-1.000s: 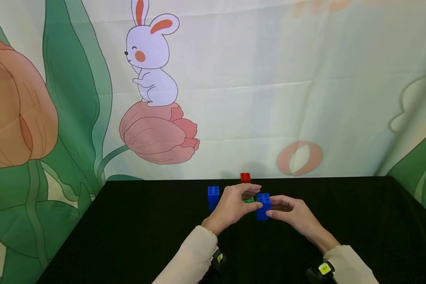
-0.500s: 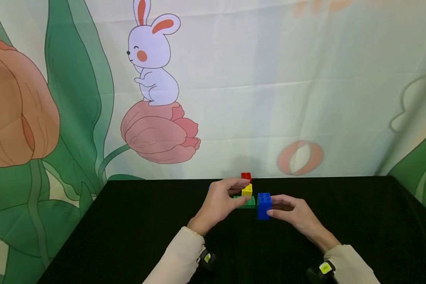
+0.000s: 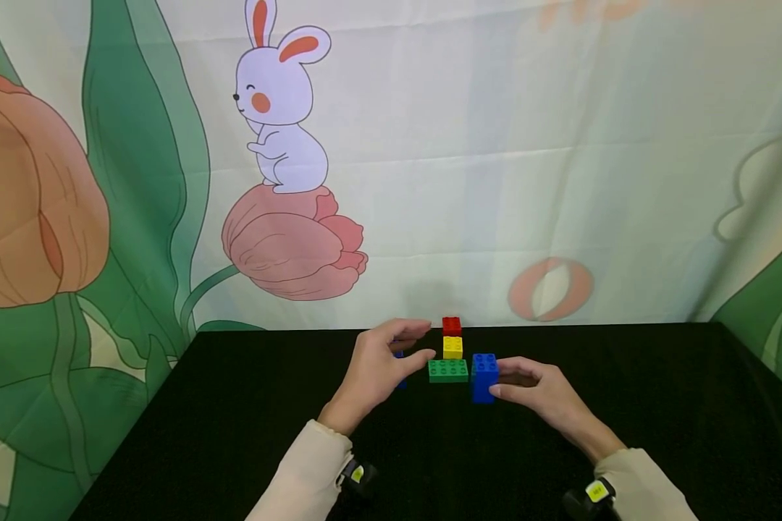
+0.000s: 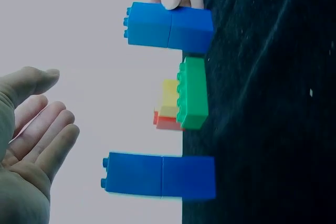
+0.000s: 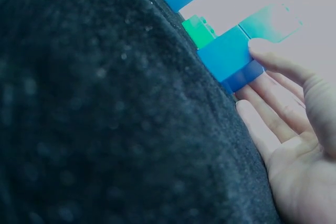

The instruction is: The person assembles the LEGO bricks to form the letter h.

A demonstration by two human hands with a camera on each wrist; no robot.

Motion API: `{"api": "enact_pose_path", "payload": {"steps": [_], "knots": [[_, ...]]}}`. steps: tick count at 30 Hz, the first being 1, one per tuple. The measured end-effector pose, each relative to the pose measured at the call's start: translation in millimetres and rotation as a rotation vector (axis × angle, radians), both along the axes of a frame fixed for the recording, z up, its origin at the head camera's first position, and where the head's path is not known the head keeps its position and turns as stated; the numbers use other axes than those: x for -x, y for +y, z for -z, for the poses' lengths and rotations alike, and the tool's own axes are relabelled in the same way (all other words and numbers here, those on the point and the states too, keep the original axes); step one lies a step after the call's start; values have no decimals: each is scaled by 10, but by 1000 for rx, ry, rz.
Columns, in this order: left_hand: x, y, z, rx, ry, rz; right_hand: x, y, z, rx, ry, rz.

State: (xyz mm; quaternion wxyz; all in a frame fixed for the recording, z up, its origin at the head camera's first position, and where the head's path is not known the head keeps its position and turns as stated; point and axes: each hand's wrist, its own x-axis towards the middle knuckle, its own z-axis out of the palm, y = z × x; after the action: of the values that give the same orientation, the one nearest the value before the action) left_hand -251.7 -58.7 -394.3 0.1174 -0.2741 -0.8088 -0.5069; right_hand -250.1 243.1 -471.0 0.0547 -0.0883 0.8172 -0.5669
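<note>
My right hand [image 3: 550, 396] pinches a tower of two stacked blue bricks [image 3: 484, 387] standing on the black cloth, with the thumb on its near face. My left hand [image 3: 373, 367] is raised and holds nothing, its thumb and fingers spread apart. Behind that hand, a second blue brick tower [image 4: 157, 176] is mostly hidden in the head view; the left wrist view shows it whole, also two bricks high. Between the towers lies a green brick [image 3: 448, 373]. Beyond it are a yellow brick [image 3: 452, 349] and a red brick [image 3: 452, 327], in line toward the back.
A black cloth [image 3: 234, 420] covers the table. Close behind the red brick, at the table's far edge, hangs a pale printed curtain [image 3: 430, 181] with a rabbit and tulips. Each wrist wears a small dark camera on a strap.
My left hand has drawn away leftward from the right blue tower, uncovering the green and yellow bricks and now covering much of the left tower. The right hand has stayed on its tower.
</note>
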Motion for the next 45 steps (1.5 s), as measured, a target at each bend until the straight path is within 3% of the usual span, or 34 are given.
{"api": "enact_pose_path", "payload": {"steps": [7, 23, 31, 39, 45], "knots": [[4, -145, -28, -28, 38, -58, 5, -4, -13, -4, 5, -1], [70, -317, 59, -44, -1, -145, 19, -1, -27, -18, -4, -1], [154, -422, 201, -60, -85, -164, 32, 1, -38, -13, -5, -8], [226, -489, 338, -90, -216, -108, 30, -1, -37, -22, -14, 5], [251, -515, 452, -75, -297, -101, 18, 4, -19, -17, -20, 4]]}}
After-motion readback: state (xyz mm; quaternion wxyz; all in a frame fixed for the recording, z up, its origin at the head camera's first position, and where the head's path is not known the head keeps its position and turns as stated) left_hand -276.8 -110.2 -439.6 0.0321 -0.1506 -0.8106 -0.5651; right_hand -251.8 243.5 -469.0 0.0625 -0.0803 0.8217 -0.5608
